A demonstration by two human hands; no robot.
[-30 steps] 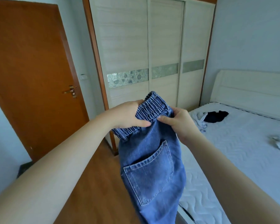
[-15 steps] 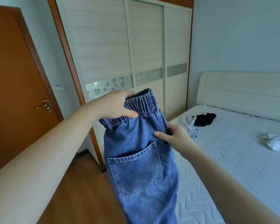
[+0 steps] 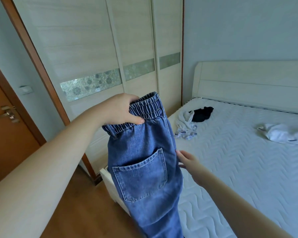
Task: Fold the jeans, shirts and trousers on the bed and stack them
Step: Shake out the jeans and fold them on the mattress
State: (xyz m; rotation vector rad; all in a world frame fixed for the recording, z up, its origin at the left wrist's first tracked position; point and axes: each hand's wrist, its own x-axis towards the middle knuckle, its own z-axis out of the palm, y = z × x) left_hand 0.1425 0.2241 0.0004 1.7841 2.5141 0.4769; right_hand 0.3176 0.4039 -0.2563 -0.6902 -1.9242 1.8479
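The jeans (image 3: 144,169) are mid-blue denim, faded paler in patches, with lighter stitching round the back pocket and pale streaks on the gathered waistband. Bed (image 3: 248,169) is white with a wavy zigzag quilted pattern, and its headboard (image 3: 248,79) is cream. Up at 1 o'clock there's a black garment (image 3: 202,114) beside a pale lilac-white one (image 3: 185,124), and a white one (image 3: 282,133) at 3 o'clock. Wardrobe (image 3: 86,48) is pale woodgrain with a silvery floral band. Door (image 3: 5,134) and floor (image 3: 86,212) are orange-brown wood.

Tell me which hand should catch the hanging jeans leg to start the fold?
Right, probably. The right hand is open beside the jeans at pocket height, nearest the hanging leg. The left hand grips the elastic waistband, holding them up.
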